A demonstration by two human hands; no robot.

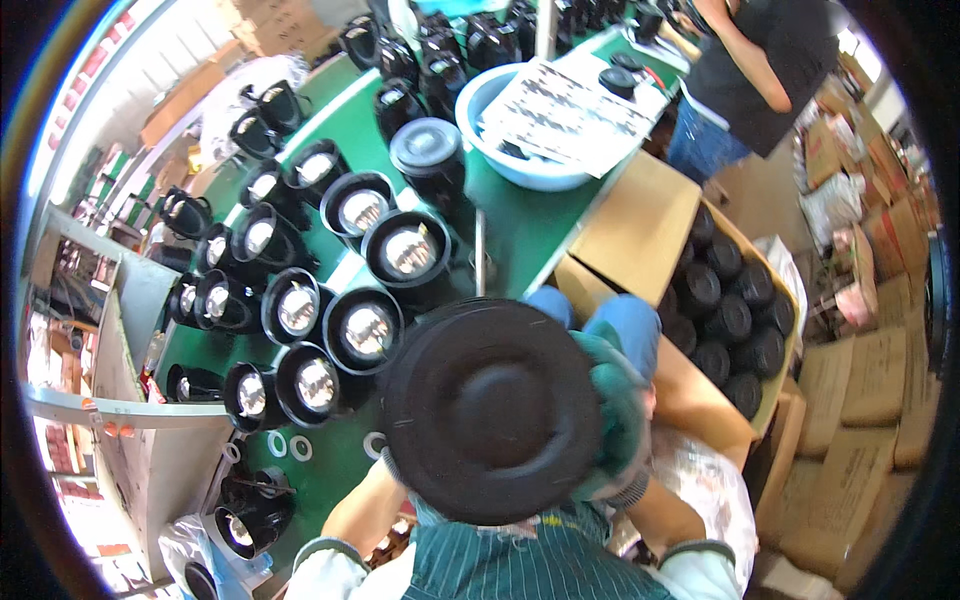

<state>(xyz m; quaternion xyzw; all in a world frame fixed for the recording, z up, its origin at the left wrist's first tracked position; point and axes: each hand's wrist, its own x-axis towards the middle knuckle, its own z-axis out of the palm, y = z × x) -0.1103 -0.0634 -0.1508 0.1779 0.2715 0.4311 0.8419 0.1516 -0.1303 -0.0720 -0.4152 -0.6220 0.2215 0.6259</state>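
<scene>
Close in front of me is a black vacuum jug (pixel 490 410), its round ringed end facing up and filling the middle of the view. My right hand (pixel 617 405), in a teal glove, wraps round its right side. The left forearm (pixel 365 505) reaches behind the jug's left edge; the fingers there are hidden. Just left of it, several open black jug bodies (pixel 362 330) with shiny silver insides stand on the green table (pixel 510 230). White rings (pixel 300 447) lie near the left forearm.
A blue basin (pixel 540 178) with printed sheets stands at the back. At right, an open carton (pixel 785 340) holds several black round parts, with stacked cartons (pixel 840 480) beyond. Another person (pixel 760 70) stands at far right. A metal rack (pixel 130 408) borders the left.
</scene>
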